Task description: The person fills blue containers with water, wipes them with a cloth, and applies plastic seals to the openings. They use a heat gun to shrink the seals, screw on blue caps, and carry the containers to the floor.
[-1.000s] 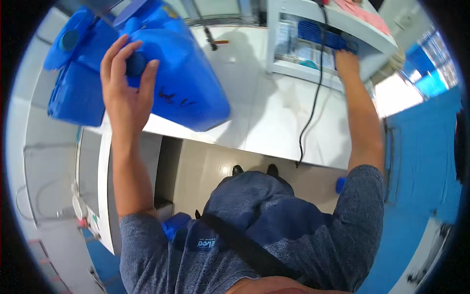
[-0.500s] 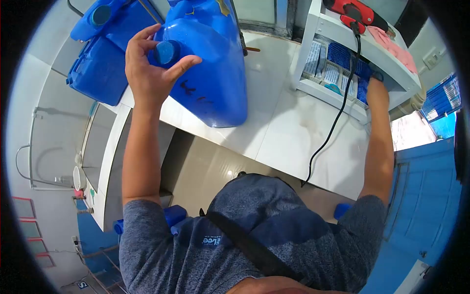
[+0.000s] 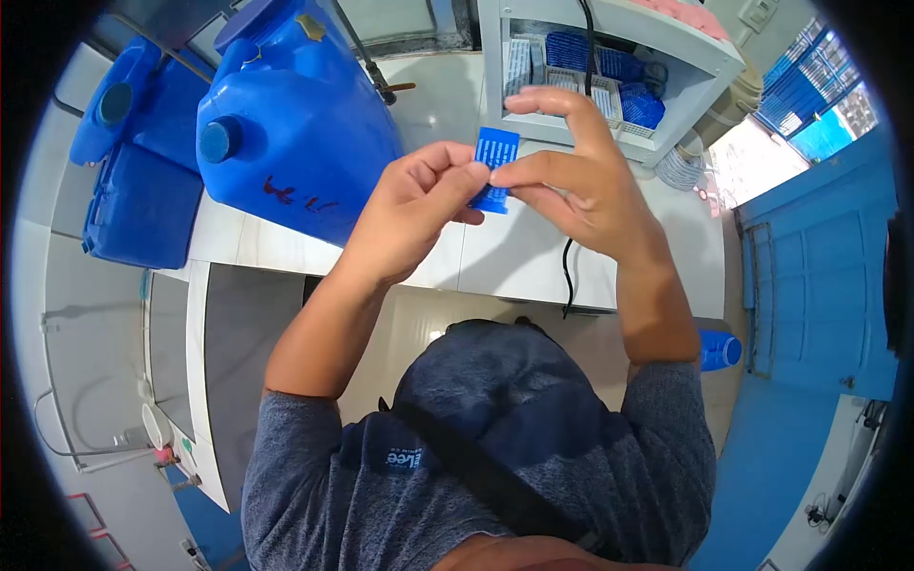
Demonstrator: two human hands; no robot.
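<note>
Both hands meet over the white counter, pinching a small blue printed packet (image 3: pixel 496 149) with rows of pale marks. My left hand (image 3: pixel 416 202) holds its left side between thumb and fingers. My right hand (image 3: pixel 578 181) grips the right side with thumb and index finger, its other fingers raised. A large blue jug (image 3: pixel 295 124) with a round blue cap (image 3: pixel 220 140) stands left of my left hand. Beyond my right hand is a white shelf unit (image 3: pixel 624 24) with baskets of blue and white packets inside.
More blue jugs (image 3: pixel 143 205) stand at the far left. A metal tap with an orange handle (image 3: pixel 386 88) is behind the large jug. A black cable (image 3: pixel 568 276) hangs over the counter's (image 3: pixel 666 257) front edge. A blue container (image 3: pixel 719 350) is low at the right.
My left hand has left the jug's cap and my right hand has come out of the shelf. Both now hold the blue packet between them. The view has shifted to the right.
</note>
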